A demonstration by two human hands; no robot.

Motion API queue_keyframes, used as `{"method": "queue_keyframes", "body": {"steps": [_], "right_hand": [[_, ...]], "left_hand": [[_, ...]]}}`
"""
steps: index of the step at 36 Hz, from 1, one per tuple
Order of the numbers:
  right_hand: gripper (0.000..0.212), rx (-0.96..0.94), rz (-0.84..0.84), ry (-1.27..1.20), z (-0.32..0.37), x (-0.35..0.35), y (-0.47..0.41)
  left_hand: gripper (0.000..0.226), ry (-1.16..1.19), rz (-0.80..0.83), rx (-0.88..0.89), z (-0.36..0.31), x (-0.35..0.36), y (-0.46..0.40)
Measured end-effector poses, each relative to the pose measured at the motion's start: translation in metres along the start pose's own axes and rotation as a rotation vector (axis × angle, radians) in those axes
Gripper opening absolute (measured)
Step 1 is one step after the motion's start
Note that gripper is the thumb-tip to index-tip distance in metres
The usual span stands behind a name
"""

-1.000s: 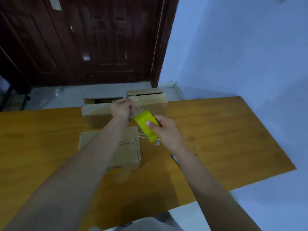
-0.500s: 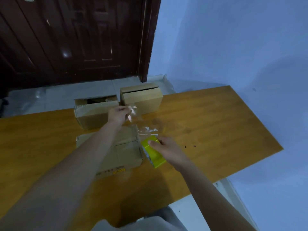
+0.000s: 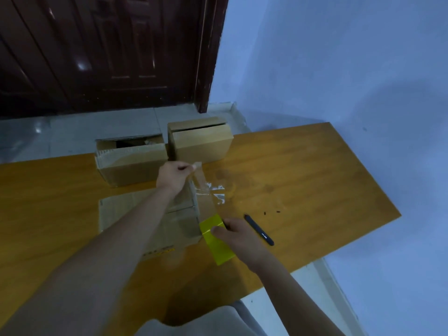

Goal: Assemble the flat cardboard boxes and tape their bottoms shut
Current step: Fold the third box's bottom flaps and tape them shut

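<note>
Left hand (image 3: 173, 177) pinches the free end of clear tape (image 3: 202, 190); right hand (image 3: 238, 236) grips the yellow tape roll (image 3: 215, 241). The strip stretches above the cardboard box (image 3: 135, 214) mid-table. Tape looks thin, sticky, twist-prone: hold the ends, keep it taut.

The right hand (image 3: 240, 241) has drawn the yellow tape roll (image 3: 217, 240) toward six o'clock, lengthening the clear tape strip (image 3: 202, 190) pinched by the left hand (image 3: 173, 177); a black pen (image 3: 259, 230) now shows.
</note>
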State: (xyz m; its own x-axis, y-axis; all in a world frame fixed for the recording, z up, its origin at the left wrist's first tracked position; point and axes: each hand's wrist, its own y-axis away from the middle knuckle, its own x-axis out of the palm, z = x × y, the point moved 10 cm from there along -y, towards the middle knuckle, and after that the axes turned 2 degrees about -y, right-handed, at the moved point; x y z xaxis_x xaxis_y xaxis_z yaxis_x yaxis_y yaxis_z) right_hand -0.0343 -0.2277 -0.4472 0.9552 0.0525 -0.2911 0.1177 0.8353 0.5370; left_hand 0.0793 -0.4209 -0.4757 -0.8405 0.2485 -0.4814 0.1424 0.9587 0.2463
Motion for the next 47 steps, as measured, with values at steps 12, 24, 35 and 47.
{"method": "queue_keyframes", "body": {"steps": [12,24,35,47], "right_hand": [[0.042,0.110,-0.021,-0.153,0.005,0.004,-0.007],[0.040,0.112,-0.074,0.003,-0.019,-0.005,0.006],[0.041,0.077,-0.031,-0.031,-0.036,0.027,0.010],[0.039,0.065,-0.091,0.100,-0.040,0.019,0.008]], "left_hand": [[0.021,0.008,-0.192,0.084,0.005,-0.011,0.003],[0.023,-0.009,-0.112,0.152,0.006,-0.008,0.000],[0.027,-0.066,-0.099,0.142,0.007,-0.006,0.004],[0.029,-0.119,-0.104,0.108,0.006,-0.007,0.007]]}}
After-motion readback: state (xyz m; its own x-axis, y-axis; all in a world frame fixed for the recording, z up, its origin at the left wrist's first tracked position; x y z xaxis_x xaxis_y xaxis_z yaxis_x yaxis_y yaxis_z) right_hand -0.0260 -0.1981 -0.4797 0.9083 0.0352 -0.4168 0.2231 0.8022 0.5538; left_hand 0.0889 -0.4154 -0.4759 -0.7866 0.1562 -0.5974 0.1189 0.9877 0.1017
